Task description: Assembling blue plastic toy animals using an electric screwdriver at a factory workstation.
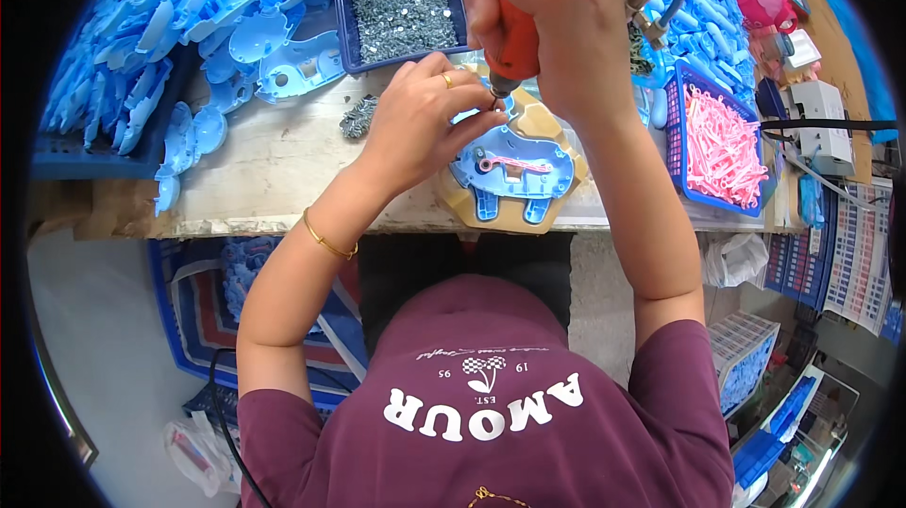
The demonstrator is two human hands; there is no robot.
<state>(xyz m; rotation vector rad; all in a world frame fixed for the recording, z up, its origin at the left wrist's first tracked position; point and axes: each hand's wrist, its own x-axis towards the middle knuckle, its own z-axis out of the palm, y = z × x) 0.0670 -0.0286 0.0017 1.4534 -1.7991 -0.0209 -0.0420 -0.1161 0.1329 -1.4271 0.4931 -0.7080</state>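
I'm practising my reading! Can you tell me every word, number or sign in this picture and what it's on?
Purple shirt: big white letters in an arc, with smaller lettering, numbers and a flower picture; I can't copy out the words or numbers.
Pale panel with rows of little marks: too small to tell whether any are writing.
Red-orange power driver: no writing I can make out.

It looks bright, with dark, warped edges
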